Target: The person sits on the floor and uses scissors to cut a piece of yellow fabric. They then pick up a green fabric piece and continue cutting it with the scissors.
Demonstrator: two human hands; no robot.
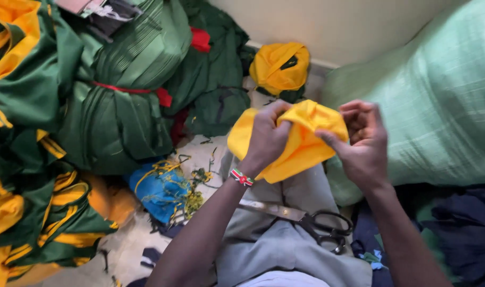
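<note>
A piece of yellow fabric is held up in front of me, above my lap. My left hand grips its upper left part, fingers curled into the cloth; a beaded bracelet is on that wrist. My right hand pinches the fabric's right edge between thumb and fingers. A pair of black-handled scissors lies on my grey-trousered lap, below both hands, touched by neither.
Bundles of green cloth tied with red strips fill the left and back. Green and yellow garments are piled at the left. A yellow and green bundle sits by the wall. A big pale green sack stands on the right; thread scraps litter the floor.
</note>
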